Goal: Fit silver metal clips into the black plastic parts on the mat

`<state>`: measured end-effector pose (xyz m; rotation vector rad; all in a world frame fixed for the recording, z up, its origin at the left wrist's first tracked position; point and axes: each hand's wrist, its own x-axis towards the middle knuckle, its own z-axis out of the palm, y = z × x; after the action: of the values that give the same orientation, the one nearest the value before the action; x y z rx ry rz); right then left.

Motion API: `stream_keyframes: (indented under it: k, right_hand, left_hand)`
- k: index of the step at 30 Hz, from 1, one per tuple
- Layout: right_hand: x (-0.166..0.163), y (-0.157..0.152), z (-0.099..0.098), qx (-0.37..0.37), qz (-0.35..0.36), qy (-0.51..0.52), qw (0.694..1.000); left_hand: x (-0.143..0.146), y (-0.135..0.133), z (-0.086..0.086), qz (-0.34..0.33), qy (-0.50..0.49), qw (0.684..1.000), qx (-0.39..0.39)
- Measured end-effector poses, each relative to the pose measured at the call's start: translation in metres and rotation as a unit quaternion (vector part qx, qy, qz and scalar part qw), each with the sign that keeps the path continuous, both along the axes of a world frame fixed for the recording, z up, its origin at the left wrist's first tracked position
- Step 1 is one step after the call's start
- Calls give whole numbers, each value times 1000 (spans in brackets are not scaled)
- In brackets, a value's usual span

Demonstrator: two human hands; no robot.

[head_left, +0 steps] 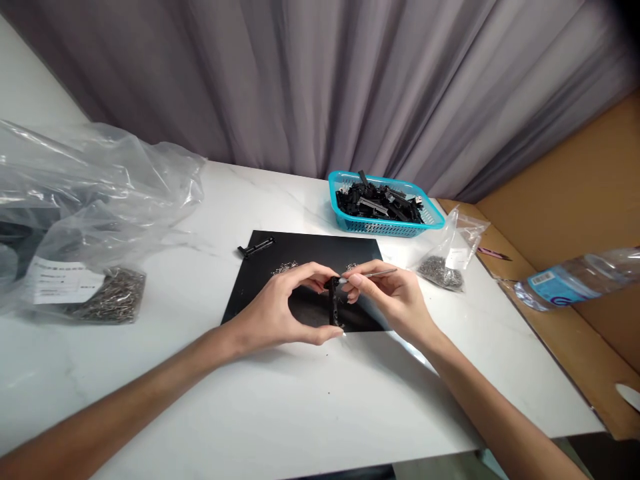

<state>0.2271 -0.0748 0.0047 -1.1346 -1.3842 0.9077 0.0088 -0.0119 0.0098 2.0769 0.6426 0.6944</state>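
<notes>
Between thumb and fingers, my left hand [280, 303] grips a narrow black plastic part [334, 303] by its two ends, above the black mat [310, 247]. My right hand [393, 293] pinches a thin metal tool [377, 273], its tip touching the upper end of that part. Just what the tip does there is too small to make out. Small piles of metal pieces [285, 267] lie on the mat behind my hands. Another black plastic part [257, 247] rests across the mat's far left corner.
A blue basket [335, 179] heaped with black parts stands at the back. Clear bags of small metal pieces lie at left [115, 297] and right [443, 270]. A large plastic bag [110, 173] fills the back left. By the cardboard [590, 160] at right is a plastic bottle [575, 277].
</notes>
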Motion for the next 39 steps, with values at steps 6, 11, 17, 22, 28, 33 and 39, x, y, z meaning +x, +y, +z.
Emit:
stream_keyframes:
  k: [6, 11, 17, 22, 28, 33, 39]
  right_hand:
    - [-2, 2, -4, 5, 10, 31, 999]
    - [-3, 2, -5, 5, 11, 41, 999]
    - [-3, 1, -7, 11, 8, 46, 999]
    - [-3, 0, -7, 15, 7, 36, 999]
    - [-3, 0, -9, 16, 20, 44, 999]
    - [-3, 0, -10, 6, 27, 45, 999]
    - [-6, -1, -11, 0, 26, 42, 999]
  left_hand:
    - [-1, 1, 1, 5, -7, 1000, 12]
    - [-1, 2, 1, 5, -10, 1000, 8]
    - [-2, 2, 3, -5, 0, 1000, -10]
    - [-2, 2, 4, -7, -3, 1000, -18]
    - [-2, 2, -1, -7, -8, 1000, -26]
    - [-1, 0, -2, -5, -14, 999, -41]
    - [-2, -2, -3, 2, -14, 999, -40]
